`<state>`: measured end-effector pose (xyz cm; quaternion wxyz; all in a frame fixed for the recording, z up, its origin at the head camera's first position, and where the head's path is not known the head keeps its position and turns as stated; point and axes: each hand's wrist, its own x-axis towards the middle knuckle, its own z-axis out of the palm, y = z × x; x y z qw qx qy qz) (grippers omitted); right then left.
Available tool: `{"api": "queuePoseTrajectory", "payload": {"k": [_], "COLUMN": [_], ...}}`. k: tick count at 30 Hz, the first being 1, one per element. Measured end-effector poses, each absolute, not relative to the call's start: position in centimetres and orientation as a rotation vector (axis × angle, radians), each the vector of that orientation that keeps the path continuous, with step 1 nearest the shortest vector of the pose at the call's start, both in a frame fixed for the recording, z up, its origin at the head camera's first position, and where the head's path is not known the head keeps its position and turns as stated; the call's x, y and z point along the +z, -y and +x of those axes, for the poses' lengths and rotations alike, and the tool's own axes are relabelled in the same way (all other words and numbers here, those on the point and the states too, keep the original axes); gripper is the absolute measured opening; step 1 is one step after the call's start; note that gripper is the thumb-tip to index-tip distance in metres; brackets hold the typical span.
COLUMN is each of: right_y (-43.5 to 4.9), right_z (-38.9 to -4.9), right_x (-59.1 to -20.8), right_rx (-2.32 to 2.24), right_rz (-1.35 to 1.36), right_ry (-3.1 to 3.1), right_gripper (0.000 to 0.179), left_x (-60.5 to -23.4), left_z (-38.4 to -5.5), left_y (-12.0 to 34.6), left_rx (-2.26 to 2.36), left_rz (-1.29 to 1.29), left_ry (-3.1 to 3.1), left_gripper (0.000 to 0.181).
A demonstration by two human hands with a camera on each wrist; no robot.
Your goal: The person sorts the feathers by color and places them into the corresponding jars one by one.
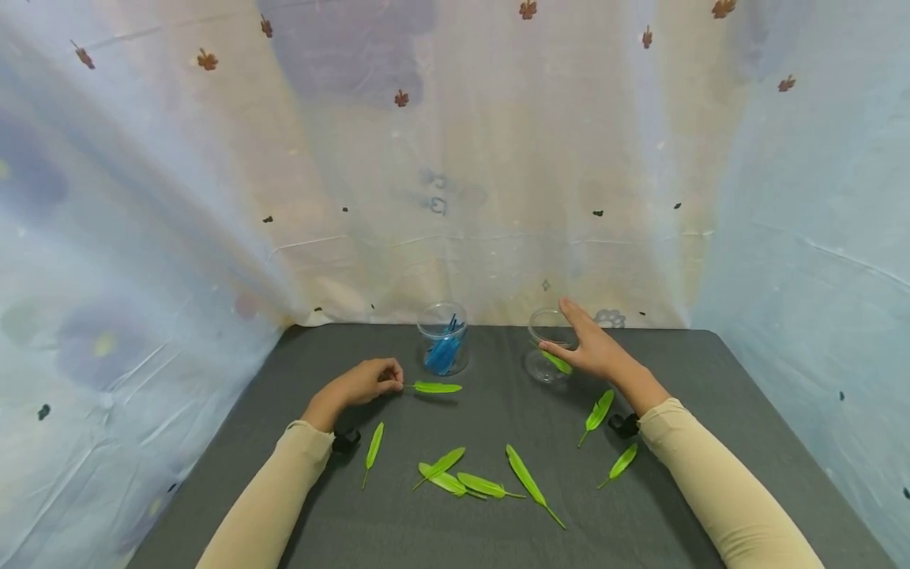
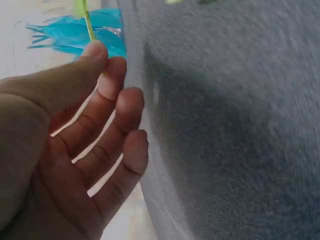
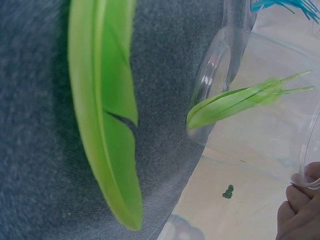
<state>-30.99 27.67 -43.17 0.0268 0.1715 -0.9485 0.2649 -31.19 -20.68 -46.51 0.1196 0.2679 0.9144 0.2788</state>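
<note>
My left hand (image 1: 361, 382) pinches a green feather (image 1: 437, 388) by its quill between thumb and fingertips. The feather points right, just above the table; its quill (image 2: 89, 25) shows in the left wrist view. My right hand (image 1: 596, 349) holds a clear plastic cup (image 1: 546, 371) near its rim, thumb and fingers spread around it. At least two green feathers (image 3: 235, 102) stand in that cup, quills up. To its left stands a second clear cup (image 1: 424, 328) with several blue feathers (image 1: 445, 352) inside.
Several loose green feathers lie on the dark grey table (image 1: 455, 537), among them one at the left (image 1: 374, 446), a long feather (image 1: 528, 478) near the middle, and a notched feather (image 1: 599, 412) near my right wrist. A patterned curtain (image 1: 498, 237) hangs around the table.
</note>
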Motion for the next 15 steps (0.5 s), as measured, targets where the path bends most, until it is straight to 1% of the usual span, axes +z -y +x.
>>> {"api": "queuePoseTrajectory", "payload": {"k": [5, 15], "right_y": [-27.66, -27.65], "right_z": [-30.84, -30.97], "right_x": [-43.23, -43.33], "right_rx": [0.824, 0.821], "right_rz": [0.531, 0.523], "right_ry": [2.928, 2.927], "right_gripper": [0.113, 0.113], "left_x": [-46.01, -45.48], "left_z": [-31.03, -30.93], "left_y": [20.42, 19.86], "left_rx": [0.911, 1.029], "left_rz": [0.783, 0.88], "left_ry": [-2.637, -2.735], "left_gripper": [0.006, 0.012]}}
